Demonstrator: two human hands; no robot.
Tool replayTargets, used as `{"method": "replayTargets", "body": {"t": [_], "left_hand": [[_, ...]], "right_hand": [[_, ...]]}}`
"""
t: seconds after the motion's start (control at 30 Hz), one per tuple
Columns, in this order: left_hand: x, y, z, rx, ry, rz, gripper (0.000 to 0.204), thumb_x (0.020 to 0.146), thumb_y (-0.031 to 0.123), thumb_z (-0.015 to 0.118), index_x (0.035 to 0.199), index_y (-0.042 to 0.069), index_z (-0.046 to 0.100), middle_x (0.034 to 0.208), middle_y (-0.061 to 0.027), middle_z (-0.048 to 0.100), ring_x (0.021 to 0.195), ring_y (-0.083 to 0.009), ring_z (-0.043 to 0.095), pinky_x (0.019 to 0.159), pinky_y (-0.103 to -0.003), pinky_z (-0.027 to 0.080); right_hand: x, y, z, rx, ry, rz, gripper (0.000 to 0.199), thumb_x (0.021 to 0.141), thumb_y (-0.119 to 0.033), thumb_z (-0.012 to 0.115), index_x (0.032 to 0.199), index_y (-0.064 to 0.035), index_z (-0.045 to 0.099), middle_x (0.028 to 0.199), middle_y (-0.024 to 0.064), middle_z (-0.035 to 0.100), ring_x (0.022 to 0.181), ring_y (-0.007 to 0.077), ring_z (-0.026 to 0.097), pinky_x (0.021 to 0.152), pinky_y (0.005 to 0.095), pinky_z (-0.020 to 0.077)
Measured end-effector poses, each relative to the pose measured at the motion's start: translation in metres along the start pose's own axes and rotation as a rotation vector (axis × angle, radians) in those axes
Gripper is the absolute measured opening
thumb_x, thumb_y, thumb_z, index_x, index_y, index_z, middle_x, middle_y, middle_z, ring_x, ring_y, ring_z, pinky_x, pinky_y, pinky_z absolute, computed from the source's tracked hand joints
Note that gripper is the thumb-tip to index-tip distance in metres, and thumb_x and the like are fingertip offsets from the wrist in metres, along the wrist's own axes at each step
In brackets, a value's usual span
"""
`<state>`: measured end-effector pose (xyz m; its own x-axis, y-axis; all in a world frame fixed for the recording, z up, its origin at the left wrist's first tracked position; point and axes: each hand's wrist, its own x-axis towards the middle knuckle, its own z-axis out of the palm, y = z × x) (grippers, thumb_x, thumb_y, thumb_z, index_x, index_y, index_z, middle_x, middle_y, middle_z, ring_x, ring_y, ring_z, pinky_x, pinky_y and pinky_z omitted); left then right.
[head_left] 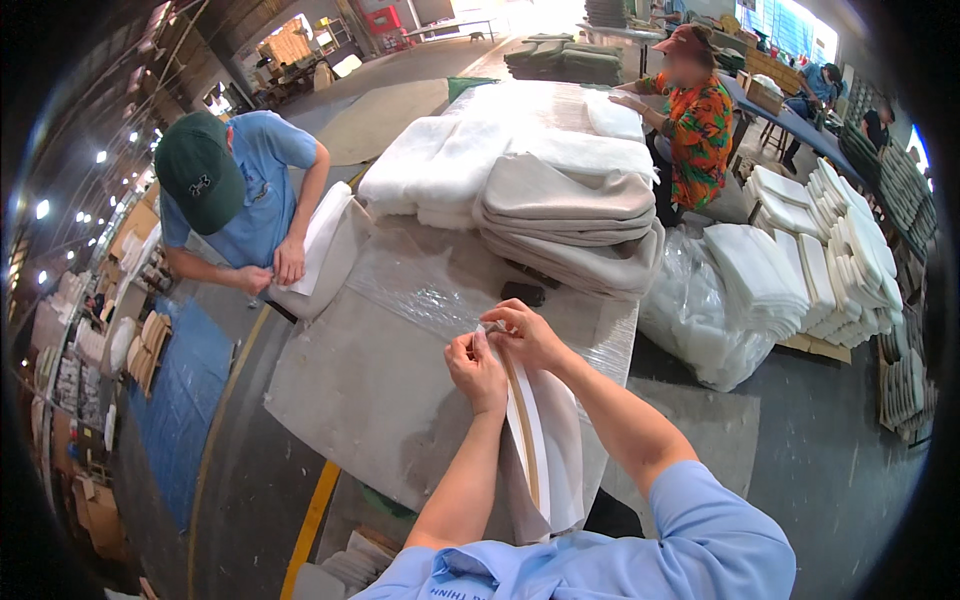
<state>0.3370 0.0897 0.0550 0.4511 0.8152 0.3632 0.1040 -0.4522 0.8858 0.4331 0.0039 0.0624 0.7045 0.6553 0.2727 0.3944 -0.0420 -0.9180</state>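
A long, beige fabric cushion cover point(565, 440) lies over the near edge of the table, its lower end against my body. White padding or lining shows along its side, with a narrow tan strip, perhaps a zipper, running down it. My left hand point(477, 375) pinches the far end of the cover. Right beside it, my right hand point(527, 335) pinches the same end with bent fingers. The exact spot between the fingertips is partly hidden. A small black object point(524, 290) lies on the table just beyond my right hand.
Folded beige covers point(570, 215) and white padding sheets point(430, 165) are piled on the plastic-covered table point(350, 370). A co-worker point(235, 190) in a green cap handles a similar piece at left; another person point(690, 120) stands behind the pile. Bagged white padding point(755, 280) sits at right.
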Motion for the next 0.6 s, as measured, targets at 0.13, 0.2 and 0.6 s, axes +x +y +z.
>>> {"method": "replayTargets", "body": {"t": [0.13,0.2,0.6], "left_hand": [[0.006,0.006,0.001,0.007,-0.178,0.046,0.022,0.103,0.023,0.068,0.095,0.002,0.069,0.094,-0.0107,0.064,0.079,-0.023,0.06,0.074,-0.039,0.05],[0.027,0.005,-0.008,-0.015,-0.317,-0.005,0.026,0.106,0.025,0.066,0.095,0.001,0.069,0.093,-0.0075,0.065,0.078,-0.0152,0.058,0.071,-0.034,0.05],[0.112,-0.018,0.051,-0.044,-1.155,-0.436,0.049,0.109,0.045,0.058,0.138,0.006,0.065,0.115,-0.0091,0.068,0.102,-0.0171,0.063,0.089,-0.032,0.053]], "right_hand": [[0.004,0.012,-0.021,-0.035,-0.166,-0.054,0.019,0.098,-0.019,0.073,0.113,-0.0073,0.08,0.127,0.012,0.06,0.118,0.0259,0.061,0.099,0.0376,0.053],[-0.001,0.018,-0.018,-0.018,-0.127,-0.054,0.019,0.1,-0.021,0.072,0.112,-0.0085,0.08,0.129,0.0111,0.057,0.121,0.0255,0.058,0.104,0.0383,0.0502],[-0.032,0.006,0.033,0.048,0.275,0.107,0.018,0.101,-0.019,0.069,0.101,-0.002,0.076,0.119,0.0085,0.051,0.113,0.0223,0.051,0.101,0.0347,0.0459]]}}
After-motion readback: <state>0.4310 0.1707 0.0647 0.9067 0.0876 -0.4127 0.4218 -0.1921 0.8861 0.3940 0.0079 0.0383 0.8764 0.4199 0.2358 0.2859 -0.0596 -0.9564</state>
